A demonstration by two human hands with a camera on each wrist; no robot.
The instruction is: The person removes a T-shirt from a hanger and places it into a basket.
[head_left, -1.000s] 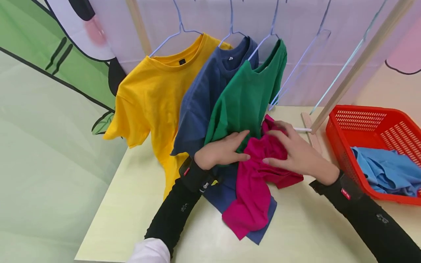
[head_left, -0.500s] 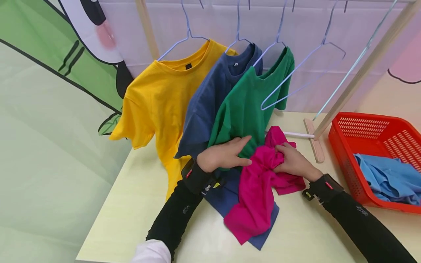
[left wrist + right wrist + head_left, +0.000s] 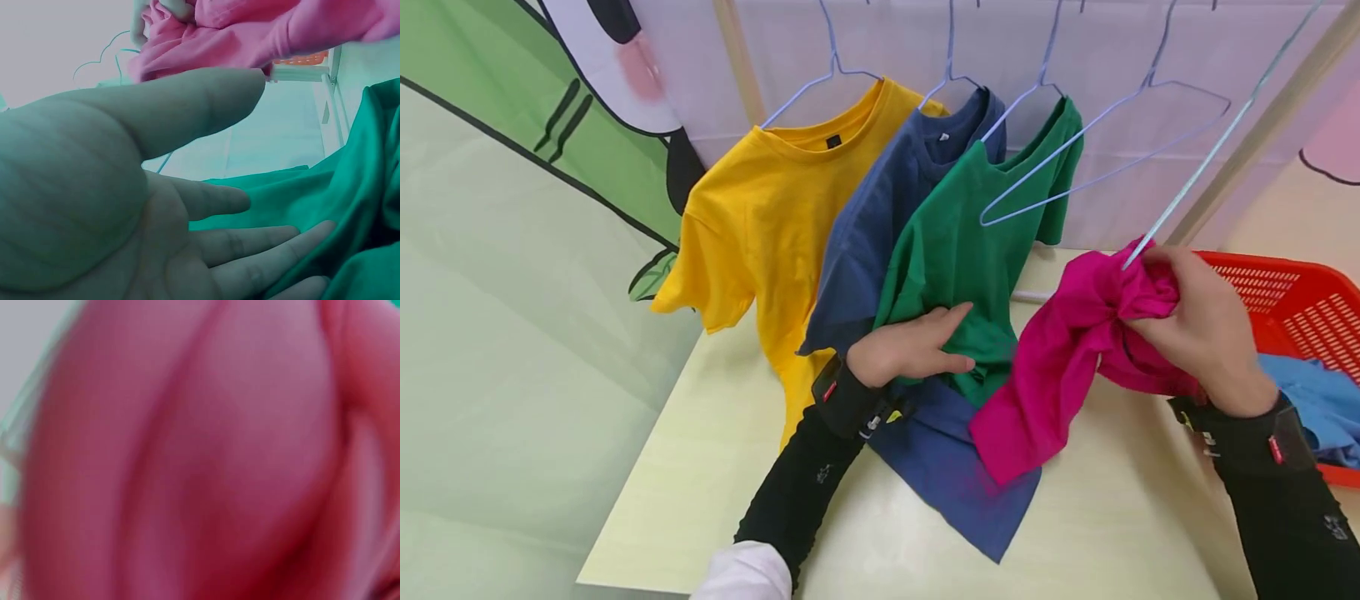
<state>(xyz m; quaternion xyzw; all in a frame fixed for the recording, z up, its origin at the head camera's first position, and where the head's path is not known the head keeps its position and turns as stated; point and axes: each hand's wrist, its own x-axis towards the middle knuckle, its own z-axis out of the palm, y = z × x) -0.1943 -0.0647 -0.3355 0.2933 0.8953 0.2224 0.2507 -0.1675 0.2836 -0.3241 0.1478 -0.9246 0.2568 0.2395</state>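
At three o'clock the right hand (image 3: 1210, 321) pinches a bunched magenta garment (image 3: 1060, 354). The left hand (image 3: 913, 346) is spread at the green T-shirt's (image 3: 955, 250) seven o'clock.

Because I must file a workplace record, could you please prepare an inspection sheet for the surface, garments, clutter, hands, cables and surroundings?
Surface: pale table, with dark blue cloth lying on it.
Job's things: magenta garment, bunched; yellow shirt, blue shirt and green shirt on hangers; one bare lilac hanger beside them.
Clutter: red basket at the right, holding light blue cloth.
Hands: right hand grips the magenta garment; left hand is at the green shirt, fingers extended.
Cables: nothing seen.
Surroundings: wooden post at the right; printed backdrop behind.
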